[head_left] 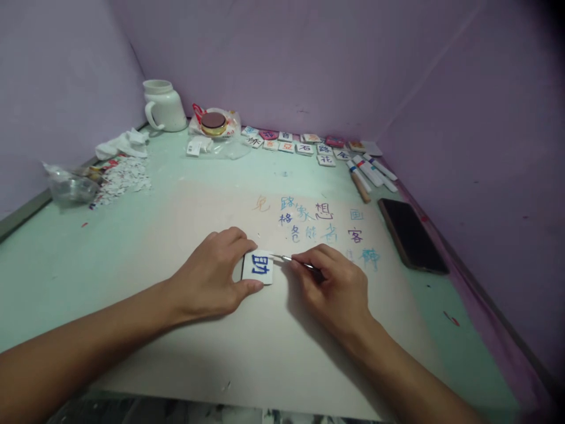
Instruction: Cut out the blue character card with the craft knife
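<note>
A small white square tile (268,277) with a dark blue Chinese character lies on the pale sheet (212,365) in front of me. My left hand (216,271) grips it from the left, thumb at the lower edge and fingers at the upper edge. From the right, my right hand (333,282) is closed around a slim carving knife (301,263), held like a pen. Its thin metal tip reaches the tile's upper right corner; whether it touches the surface I cannot tell.
Finished-looking character tiles (304,149) and several markers (368,169) lie at the back right. A phone (411,235) rests at the right. White scraps (126,182), a plastic cup (73,187), a white mug (168,106) and a lidded jar (213,123) stand back left.
</note>
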Motion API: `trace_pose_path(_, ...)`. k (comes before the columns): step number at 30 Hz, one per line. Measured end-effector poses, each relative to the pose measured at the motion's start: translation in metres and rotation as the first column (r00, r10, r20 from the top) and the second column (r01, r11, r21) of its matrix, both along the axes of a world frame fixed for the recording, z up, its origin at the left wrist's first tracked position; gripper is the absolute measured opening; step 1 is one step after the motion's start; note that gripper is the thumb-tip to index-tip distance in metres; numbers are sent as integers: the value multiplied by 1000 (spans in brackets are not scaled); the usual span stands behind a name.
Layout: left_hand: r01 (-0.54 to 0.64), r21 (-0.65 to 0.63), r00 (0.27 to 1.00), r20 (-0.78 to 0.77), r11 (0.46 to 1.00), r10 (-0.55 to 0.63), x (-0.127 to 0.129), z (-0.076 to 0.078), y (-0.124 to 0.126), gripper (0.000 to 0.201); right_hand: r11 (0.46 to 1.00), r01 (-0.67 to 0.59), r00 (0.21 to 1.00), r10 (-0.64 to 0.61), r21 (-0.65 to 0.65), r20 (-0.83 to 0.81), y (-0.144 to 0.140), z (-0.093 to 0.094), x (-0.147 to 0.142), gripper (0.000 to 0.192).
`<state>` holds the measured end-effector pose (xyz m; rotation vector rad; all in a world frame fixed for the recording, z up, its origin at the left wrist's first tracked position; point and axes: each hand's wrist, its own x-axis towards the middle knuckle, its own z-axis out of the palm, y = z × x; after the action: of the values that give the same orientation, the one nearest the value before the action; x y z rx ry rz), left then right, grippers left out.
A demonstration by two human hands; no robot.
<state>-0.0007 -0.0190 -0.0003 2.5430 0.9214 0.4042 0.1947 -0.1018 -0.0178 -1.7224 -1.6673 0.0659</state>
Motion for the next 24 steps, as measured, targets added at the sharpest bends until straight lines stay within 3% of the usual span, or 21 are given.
trace_pose_path(16,-7,-6,1000,23,1000,7,4,-1,-3,32,999,25,968,-36,46,247,7,-1,-7,18)
trace_pose_path(21,-22,-26,1000,4,999,22,6,1,-3,27,985,171,929,-172,33,327,17,-6,0,16)
trace_pose_path(24,-45,-40,999,-27,998,44,6,3,-3,28,973,230,934,-213,-25,286,21,-5,4,12)
